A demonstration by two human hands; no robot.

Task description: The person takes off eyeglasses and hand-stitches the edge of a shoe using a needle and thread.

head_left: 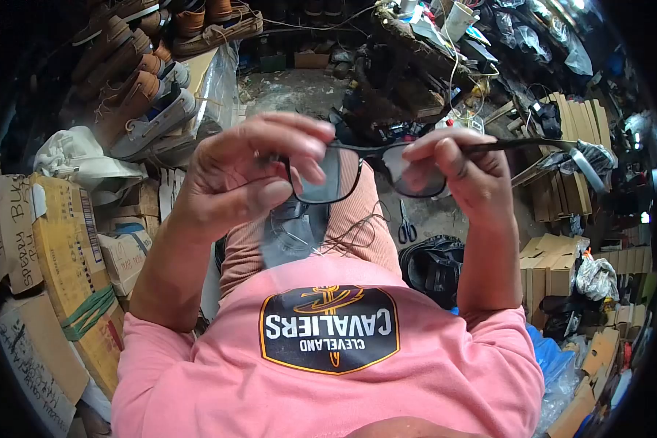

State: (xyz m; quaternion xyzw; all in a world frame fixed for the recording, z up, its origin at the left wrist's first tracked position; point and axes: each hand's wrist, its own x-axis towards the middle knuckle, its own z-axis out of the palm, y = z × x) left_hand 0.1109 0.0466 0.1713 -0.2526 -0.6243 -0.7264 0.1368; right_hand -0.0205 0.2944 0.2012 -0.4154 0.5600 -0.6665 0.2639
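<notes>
A pair of dark-framed eyeglasses (341,179) is held up in front of my chest, lenses facing me. My left hand (244,171), slightly blurred, has its thumb and fingers closed around the outer edge of the left lens. At the other lens, my right hand (471,168) pinches the rim between thumb and fingers, while a dark temple arm (525,144) sticks out to the right past it. Below the left lens, a grey, partly see-through item (292,237) lies over my lap; its kind is unclear. Thin dark cords (358,230) rest on my thigh.
Scissors (406,223) and a black bag-like item (434,266) lie on the floor to the right of my legs. Stacked shoes (142,87) and cardboard boxes (66,241) crowd the left. A cluttered bench (416,73) stands ahead; cardboard pieces (562,263) pile up at right.
</notes>
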